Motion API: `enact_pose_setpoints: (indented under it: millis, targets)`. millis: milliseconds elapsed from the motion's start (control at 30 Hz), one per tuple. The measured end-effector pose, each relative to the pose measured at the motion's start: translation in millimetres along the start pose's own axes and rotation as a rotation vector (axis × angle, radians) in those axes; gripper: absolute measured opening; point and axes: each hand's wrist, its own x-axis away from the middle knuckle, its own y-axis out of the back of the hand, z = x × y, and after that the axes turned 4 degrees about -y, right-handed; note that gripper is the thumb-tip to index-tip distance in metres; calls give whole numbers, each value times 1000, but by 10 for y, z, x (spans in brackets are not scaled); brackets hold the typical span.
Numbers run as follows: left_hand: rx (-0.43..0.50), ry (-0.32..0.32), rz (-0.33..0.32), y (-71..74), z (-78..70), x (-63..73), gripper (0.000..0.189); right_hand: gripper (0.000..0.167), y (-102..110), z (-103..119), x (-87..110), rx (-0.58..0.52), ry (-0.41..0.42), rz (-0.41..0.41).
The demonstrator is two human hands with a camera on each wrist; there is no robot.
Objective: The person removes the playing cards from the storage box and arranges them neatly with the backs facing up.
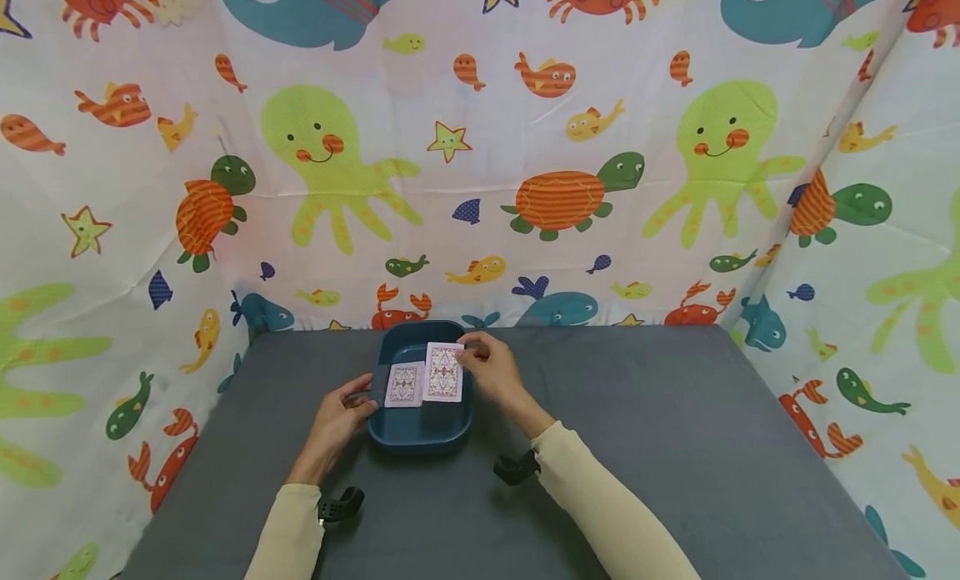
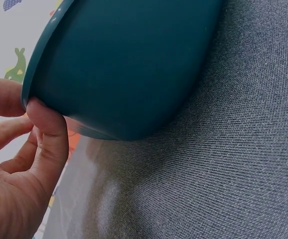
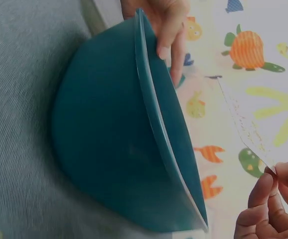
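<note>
A dark teal plastic basin with rounded corners sits on the cloth in the head view. At its left side my left hand pinches the rim between thumb and finger, as the left wrist view shows at the basin wall. Over the basin's right part, my right hand holds a playing card by its upper right corner, patterned back up. In the right wrist view this card is raised above the rim. Another patterned playing card shows beside it, within the basin's outline.
Dark grey cloth covers the table under the basin and stretches to both sides. Behind it hangs a white curtain printed with sea animals, and it also runs along the left and right. Each wrist wears a black band.
</note>
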Motion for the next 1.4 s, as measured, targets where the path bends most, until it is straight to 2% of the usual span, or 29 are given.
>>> enact_pose_setpoints:
  millis: [200, 433, 700, 1100, 1400]
  targets:
    - [-13, 8, -2, 11, -26, 13, 54, 18, 244, -45, 19, -30, -32, -33]
    - [-8, 17, -5, 25, -42, 31, 54, 19, 519, -138, 26, -4, -66, -81]
    - [-21, 20, -8, 19, -20, 16, 54, 21, 731, -280, -40, 5, -58, -112]
    - [-6, 18, 10, 24, -34, 30, 54, 20, 778, -491, -282, 88, -113, -120]
    - [10, -2, 15, 22, -33, 37, 54, 22, 724, -595, -468, 157, -153, -83]
